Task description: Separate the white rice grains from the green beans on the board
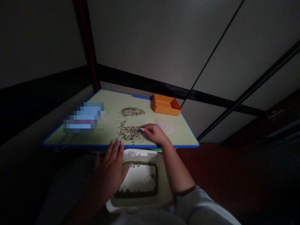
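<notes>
My right hand (153, 132) rests on the light green table, thumb and fingers pinched together at the edge of a loose spread of green beans mixed with pale grains (128, 132). What lies in the pinch is too small to make out. My left hand (111, 165) is spread with its fingertips at the table's near edge and its thumb over a white basin (138, 178). Green beans (136, 194) line the foot of the basin's walls. Farther back lies a second mixed heap (132, 111). A patch of pale grains (164, 125) sits just beyond my right hand.
An orange open box (167, 105) stands at the table's back right corner. A blurred-out pale blue object (85, 115) is on the left side. Blue edging (187, 146) runs round the table (110, 97), and a panelled wall (164, 43) rises behind it.
</notes>
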Motion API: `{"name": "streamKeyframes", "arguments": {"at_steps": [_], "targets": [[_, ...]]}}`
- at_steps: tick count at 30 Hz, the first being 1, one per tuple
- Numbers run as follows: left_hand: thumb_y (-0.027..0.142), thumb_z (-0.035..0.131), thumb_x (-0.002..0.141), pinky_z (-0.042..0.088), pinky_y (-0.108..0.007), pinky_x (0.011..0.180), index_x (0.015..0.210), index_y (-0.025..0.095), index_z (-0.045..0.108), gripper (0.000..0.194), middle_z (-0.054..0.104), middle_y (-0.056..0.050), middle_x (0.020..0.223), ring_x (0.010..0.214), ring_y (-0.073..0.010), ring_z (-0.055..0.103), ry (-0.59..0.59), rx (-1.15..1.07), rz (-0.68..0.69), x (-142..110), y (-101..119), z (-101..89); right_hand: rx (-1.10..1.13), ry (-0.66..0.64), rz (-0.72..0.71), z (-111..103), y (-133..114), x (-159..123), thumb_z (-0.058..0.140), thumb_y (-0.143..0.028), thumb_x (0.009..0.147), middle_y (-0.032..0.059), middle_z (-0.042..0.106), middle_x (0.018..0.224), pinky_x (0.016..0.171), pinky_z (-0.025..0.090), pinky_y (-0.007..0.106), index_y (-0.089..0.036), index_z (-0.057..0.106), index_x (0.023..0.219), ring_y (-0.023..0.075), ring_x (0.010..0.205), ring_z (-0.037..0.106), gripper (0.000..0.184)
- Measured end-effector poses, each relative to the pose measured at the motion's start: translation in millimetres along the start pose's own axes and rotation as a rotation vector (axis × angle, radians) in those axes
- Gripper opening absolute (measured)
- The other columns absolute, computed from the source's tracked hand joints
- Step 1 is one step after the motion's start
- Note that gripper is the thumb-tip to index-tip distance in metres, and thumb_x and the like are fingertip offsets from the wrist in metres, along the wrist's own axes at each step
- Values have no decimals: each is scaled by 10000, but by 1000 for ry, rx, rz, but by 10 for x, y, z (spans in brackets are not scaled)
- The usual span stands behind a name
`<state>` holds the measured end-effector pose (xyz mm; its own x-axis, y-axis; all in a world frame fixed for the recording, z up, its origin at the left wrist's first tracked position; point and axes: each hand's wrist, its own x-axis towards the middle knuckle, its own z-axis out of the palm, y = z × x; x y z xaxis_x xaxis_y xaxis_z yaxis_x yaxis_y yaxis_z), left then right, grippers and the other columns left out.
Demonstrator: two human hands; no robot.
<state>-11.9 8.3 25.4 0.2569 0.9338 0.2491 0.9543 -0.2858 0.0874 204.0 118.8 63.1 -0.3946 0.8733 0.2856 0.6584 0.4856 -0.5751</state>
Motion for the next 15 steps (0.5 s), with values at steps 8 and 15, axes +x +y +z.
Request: {"name": "streamKeyframes", "arguments": {"at_steps": [8,15], "targets": [[414,331,854,281,-614,1097,1414,134,260,629,255,-99,1544,1440,-282,229,5,-4,6,10,-3,10,-32,44,19,-41,7,-21,452,-356,914,-18,444,591,564,275,221,-163,464,580,86,572,379,386],[424,345,848,290,-607,1095,1406,136,283,631,260,-102,1542,1439,-286,230,7,-12,5,7,-13,31,-8,64,49,-63,78,-53,456,-370,904,-18,454,589,560,280,219,-161,472,591,89,576,394,376]]}}
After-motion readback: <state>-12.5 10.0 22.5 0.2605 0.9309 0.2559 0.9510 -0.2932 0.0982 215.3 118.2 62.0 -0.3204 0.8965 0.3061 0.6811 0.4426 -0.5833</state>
